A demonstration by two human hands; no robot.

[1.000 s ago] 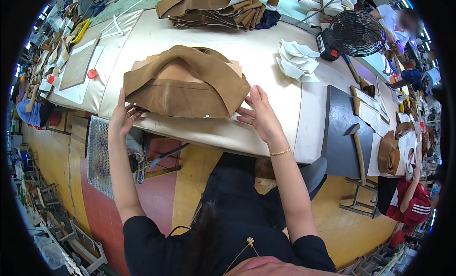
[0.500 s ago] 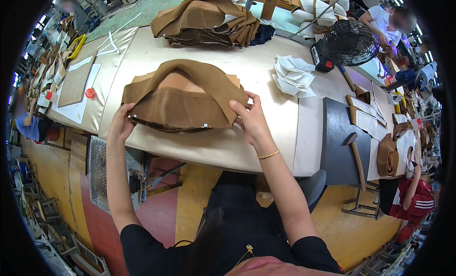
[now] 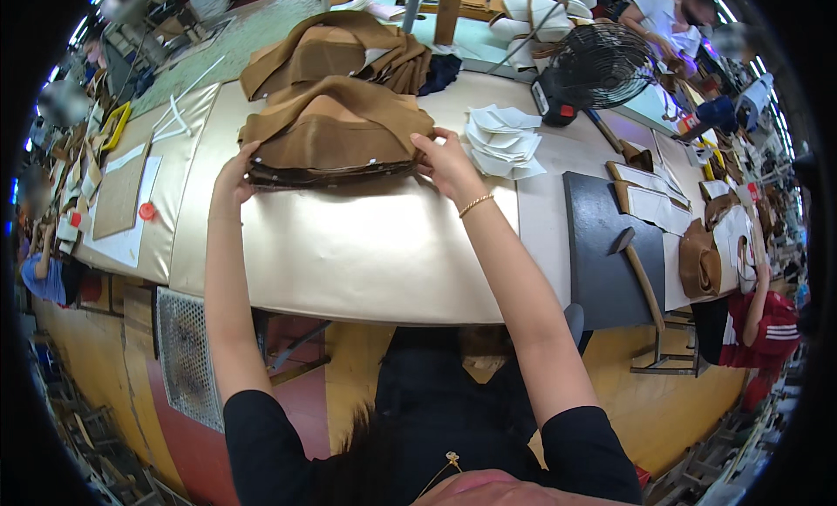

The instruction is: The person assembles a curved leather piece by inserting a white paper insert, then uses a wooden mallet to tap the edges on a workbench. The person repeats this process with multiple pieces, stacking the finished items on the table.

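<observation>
- You're gripping a brown bag [image 3: 336,131] w/ both hands, arms stretched out over the cream table [image 3: 366,253].
- Your left hand [image 3: 234,176] is closing on the bag's left end, fingers curled at its rim.
- Your right hand [image 3: 446,162] is pinching the right end, thumb & fingers clamped on it.
- Bag is lying flat at the table's far side, just in front of a pile of brown bags [image 3: 331,44].
- White paper pieces [image 3: 504,140] & a black fan [image 3: 597,66] are sitting to the right.
</observation>
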